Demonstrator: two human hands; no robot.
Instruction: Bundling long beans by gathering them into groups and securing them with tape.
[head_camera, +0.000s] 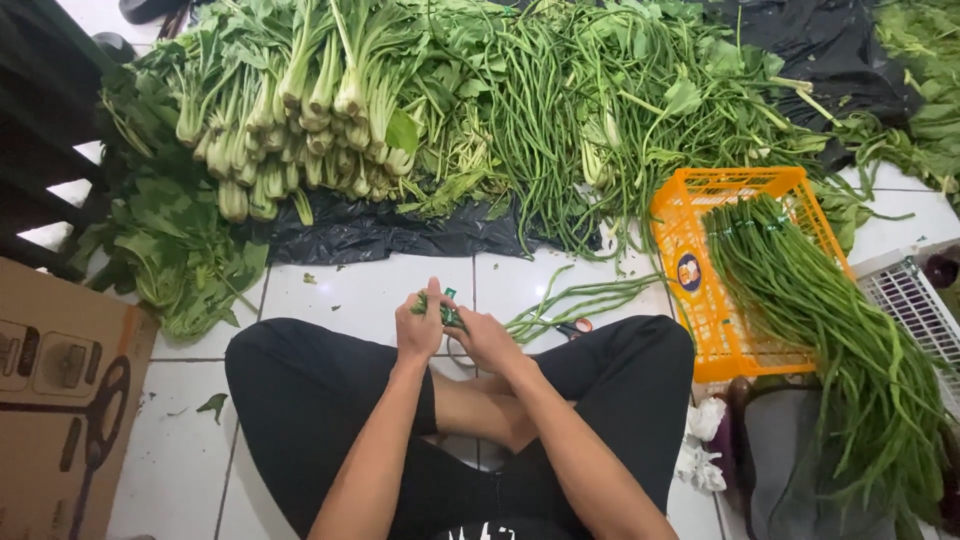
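I sit cross-legged on a white tiled floor. My left hand (418, 325) and my right hand (483, 338) meet over my lap, both closed on the end of a small bundle of long green beans (575, 300) that trails off to the right across the floor. A bit of green tape or band (449, 296) shows between my fingers at the bundle's end.
An orange plastic crate (712, 320) at right holds bundled long beans (820, 320). Loose long beans (570, 110) and leafy greens (300, 100) lie heaped on black plastic sheeting (370, 232) ahead. A cardboard box (60, 400) stands at left, a white grille (915, 300) at far right.
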